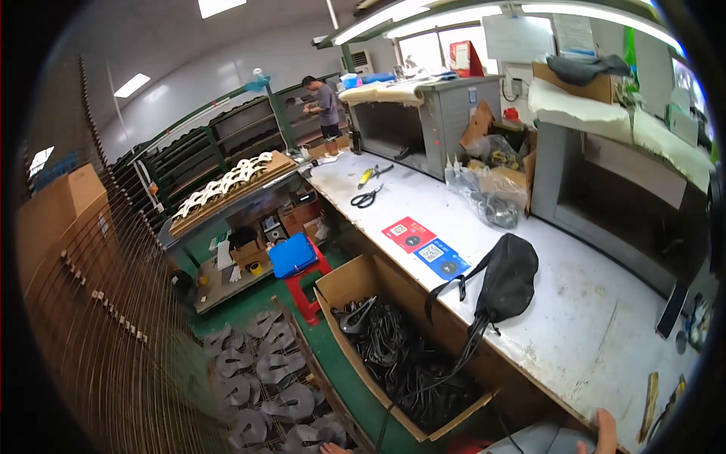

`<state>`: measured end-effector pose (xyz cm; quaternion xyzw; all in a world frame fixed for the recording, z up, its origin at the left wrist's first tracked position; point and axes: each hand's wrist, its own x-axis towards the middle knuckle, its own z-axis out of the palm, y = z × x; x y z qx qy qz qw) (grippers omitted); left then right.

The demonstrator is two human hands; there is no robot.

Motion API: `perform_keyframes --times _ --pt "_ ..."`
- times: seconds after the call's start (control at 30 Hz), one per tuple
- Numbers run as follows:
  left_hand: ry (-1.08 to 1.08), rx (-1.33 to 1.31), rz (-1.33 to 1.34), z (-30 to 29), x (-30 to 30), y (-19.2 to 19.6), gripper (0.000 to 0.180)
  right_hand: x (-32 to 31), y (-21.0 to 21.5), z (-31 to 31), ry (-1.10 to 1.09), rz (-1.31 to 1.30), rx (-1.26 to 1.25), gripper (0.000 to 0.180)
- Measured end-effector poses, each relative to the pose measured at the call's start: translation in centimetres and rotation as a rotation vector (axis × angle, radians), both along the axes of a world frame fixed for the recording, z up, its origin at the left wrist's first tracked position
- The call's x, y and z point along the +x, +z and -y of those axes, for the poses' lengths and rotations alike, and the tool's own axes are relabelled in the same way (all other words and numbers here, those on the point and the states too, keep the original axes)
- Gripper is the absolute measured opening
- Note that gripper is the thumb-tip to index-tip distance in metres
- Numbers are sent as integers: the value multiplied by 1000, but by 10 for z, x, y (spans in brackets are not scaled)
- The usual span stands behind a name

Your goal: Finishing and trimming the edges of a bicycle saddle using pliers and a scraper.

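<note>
Only the fingertips of my left hand [333,449] show at the lower edge, beside grey keyhole-shaped pieces [291,403] lying on a low wire rack; whether they hold anything is hidden. My right hand [606,433] is at the near edge of the white worktable [597,318], its visible fingers apart and nothing seen in them. Between the hands, a cardboard box [344,352] holds a tangle of black looped parts. A black cloth bag [508,280] lies on the table edge, its straps hanging towards the box.
Black-handled scissors [365,198] and a yellow-handled tool [367,177] lie farther up the table. Grey cabinets [454,125] stand along its back. A blue-topped red stool [293,257] is beyond the box. Wire racking [98,303] rises at left. Another person [327,110] stands far back.
</note>
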<state>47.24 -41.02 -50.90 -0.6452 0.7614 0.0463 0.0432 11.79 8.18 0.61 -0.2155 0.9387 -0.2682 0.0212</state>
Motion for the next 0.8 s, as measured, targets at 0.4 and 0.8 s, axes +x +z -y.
perform_keyframes --times 0.4,0.8 --pt "-732 74 -921 -113 -152 302 46 -35 -14 15 174 -48 -106 64" --pt "-1542 1258 -1232 -264 -366 512 80 -34 26 -38 294 409 -765 90"
